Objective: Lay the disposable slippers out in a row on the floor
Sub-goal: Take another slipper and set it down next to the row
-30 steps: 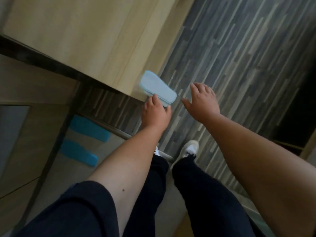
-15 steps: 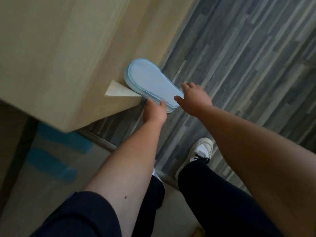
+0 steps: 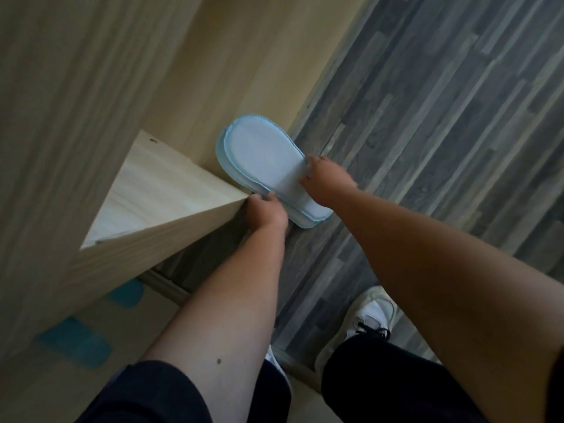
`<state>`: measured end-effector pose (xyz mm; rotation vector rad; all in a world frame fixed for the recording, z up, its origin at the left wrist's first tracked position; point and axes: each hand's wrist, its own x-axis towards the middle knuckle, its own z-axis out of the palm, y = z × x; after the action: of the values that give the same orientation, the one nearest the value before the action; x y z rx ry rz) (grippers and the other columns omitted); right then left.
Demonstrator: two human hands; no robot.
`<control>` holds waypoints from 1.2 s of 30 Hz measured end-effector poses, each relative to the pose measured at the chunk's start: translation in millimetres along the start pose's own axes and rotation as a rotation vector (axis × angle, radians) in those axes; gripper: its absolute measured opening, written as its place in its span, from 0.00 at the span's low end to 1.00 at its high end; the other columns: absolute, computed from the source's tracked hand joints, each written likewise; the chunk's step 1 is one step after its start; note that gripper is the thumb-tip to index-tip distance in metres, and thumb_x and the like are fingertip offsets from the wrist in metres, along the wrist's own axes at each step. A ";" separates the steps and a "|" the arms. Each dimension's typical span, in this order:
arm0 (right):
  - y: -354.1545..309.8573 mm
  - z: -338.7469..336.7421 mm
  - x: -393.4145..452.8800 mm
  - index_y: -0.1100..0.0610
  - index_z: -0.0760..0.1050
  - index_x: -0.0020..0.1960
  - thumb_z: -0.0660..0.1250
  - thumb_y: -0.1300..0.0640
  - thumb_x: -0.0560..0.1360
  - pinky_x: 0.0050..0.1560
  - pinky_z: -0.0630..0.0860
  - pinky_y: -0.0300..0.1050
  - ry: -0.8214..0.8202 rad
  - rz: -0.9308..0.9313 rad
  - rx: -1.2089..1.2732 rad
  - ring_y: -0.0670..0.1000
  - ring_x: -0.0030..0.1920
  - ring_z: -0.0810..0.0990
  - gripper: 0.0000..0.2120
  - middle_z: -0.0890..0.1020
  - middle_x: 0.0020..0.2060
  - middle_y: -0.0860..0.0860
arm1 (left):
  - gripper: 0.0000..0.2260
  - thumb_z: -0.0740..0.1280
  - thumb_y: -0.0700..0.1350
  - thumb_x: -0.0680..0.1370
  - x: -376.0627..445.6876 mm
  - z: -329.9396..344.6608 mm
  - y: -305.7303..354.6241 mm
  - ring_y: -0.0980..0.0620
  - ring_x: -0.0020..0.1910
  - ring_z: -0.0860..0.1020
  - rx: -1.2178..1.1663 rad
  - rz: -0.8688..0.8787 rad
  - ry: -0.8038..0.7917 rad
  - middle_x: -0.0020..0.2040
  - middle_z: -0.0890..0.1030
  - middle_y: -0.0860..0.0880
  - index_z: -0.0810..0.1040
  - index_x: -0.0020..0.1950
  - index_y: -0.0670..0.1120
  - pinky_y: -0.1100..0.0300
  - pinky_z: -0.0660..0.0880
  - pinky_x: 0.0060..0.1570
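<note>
In the head view, two pale blue disposable slippers (image 3: 268, 166) lie stacked sole-up, one on the other with their stitched edges slightly offset, held low over the grey plank floor (image 3: 442, 123) beside a light wooden cabinet (image 3: 158, 190). The toe end of the stack points up toward the cabinet's side panel; the heel end points down toward the person.

The left hand (image 3: 266, 210) sits at the stack's near-left edge, just at the cabinet's corner. Its fingers (image 3: 265, 197) are curled closed over the rim of the slippers, pinching the edge; the thumb is hidden beneath, so how deep the grip goes cannot be told.

The right hand (image 3: 326, 180) comes in from the right and lies on the top slipper's strap area. Its fingers (image 3: 309, 166) are bent and drawn together, pressing on or pinching the top layer; whether they hold only the upper slipper or both cannot be told.

Below the forearms, dark trousers (image 3: 381, 386) and a white laced shoe (image 3: 370, 315) stand on the floor. At lower left, on a paler floor area, two darker blue flat shapes (image 3: 77, 341) lie near the cabinet's base, blurred.
</note>
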<state>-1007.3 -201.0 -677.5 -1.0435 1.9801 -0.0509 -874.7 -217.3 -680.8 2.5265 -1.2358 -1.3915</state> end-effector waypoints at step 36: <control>-138.1 -239.4 -396.5 0.53 0.80 0.42 0.67 0.54 0.76 0.41 0.80 0.50 0.238 0.270 0.763 0.48 0.30 0.78 0.06 0.81 0.29 0.49 | 0.05 0.64 0.45 0.78 -334.8 -303.7 121.4 0.49 0.43 0.75 0.129 0.510 -0.295 0.44 0.80 0.48 0.77 0.47 0.44 0.60 0.67 0.43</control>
<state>-981.9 -98.4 -205.8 -0.2815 2.0243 -0.7480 -833.4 -193.4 -215.2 1.8969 -1.9010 -1.6120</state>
